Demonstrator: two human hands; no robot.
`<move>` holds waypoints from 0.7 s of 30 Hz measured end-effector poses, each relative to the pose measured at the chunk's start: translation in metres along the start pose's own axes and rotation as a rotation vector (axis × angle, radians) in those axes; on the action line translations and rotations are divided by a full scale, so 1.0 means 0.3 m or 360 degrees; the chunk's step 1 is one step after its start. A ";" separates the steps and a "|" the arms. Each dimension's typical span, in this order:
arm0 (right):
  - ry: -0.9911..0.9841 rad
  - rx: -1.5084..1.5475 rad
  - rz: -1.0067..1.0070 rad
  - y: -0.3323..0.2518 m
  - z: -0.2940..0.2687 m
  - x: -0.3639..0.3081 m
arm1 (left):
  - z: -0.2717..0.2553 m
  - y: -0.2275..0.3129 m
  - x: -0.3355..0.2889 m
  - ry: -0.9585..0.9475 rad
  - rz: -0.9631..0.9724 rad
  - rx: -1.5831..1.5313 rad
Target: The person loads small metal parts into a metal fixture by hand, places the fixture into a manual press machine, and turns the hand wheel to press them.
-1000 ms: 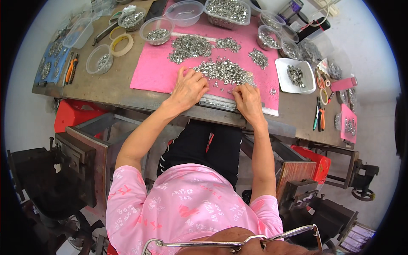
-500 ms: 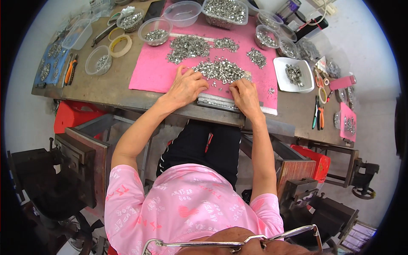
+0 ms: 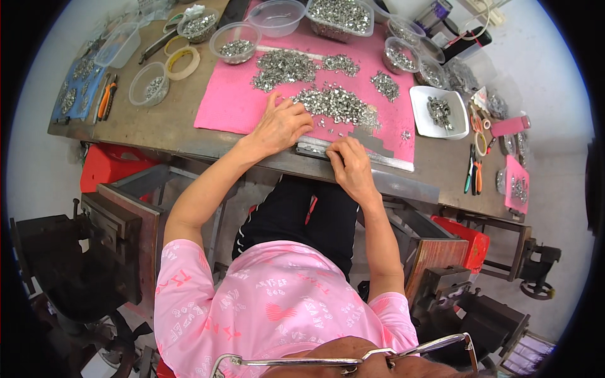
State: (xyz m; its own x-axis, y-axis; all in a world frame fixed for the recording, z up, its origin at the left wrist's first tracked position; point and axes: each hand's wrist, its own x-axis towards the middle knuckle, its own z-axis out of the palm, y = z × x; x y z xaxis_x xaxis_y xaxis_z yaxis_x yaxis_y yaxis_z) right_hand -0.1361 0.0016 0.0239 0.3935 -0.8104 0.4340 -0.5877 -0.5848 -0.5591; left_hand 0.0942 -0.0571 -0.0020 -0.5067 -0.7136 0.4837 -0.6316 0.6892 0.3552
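Note:
On the pink mat [image 3: 220, 104], a wide heap of small shiny metal pieces [image 3: 337, 104] lies in front of my hands. My left hand [image 3: 283, 127] rests at the heap's near left side, fingers curled in and one digit raised; anything in its fingertips is too small to make out. By the table's front edge lies a dark, narrow bar-shaped tool [image 3: 312, 151] with a light strip along it. Over its right end, my right hand [image 3: 353, 165] has thumb and fingers drawn together at the bar. Whatever they grip is hidden. A flat grey stepped plate [image 3: 373, 143] lies beyond that hand.
Further metal piles [image 3: 285, 68] lie behind the heap. Clear tubs [image 3: 236, 43] of pieces line the back; a white dish [image 3: 439, 112] stands right. Rolls of tape [image 3: 183, 63] and orange-handled pliers [image 3: 107, 101] lie left, more pliers [image 3: 478, 170] right. The metal table edge [image 3: 403, 186] runs before me.
My right hand has moved left and nearer me, from the heap's near right side onto the bar, uncovering the grey plate. My left hand stays in nearly the same place. The view has shifted slightly.

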 end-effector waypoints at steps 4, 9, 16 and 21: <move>0.0002 -0.0020 0.0009 -0.001 -0.002 -0.004 | -0.007 0.006 -0.006 -0.0029 0.0048 -0.0013; 0.0066 0.0035 0.0002 -0.001 0.009 -0.006 | -0.012 0.005 -0.007 0.0022 0.0051 -0.0020; 0.0171 -0.0234 -0.0163 -0.020 0.027 -0.012 | -0.009 0.028 -0.011 0.0033 -0.0070 -0.0002; 0.0050 -0.0165 -0.0041 0.020 -0.034 0.014 | -0.003 0.070 -0.028 0.0163 -0.0154 -0.0286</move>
State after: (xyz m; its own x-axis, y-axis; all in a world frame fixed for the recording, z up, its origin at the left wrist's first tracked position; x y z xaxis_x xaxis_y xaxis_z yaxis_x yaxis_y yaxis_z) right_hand -0.1452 -0.0051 0.0297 0.3883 -0.7925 0.4703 -0.6480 -0.5977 -0.4722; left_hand 0.0858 -0.0365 0.0022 -0.3808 -0.7671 0.5162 -0.5549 0.6362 0.5361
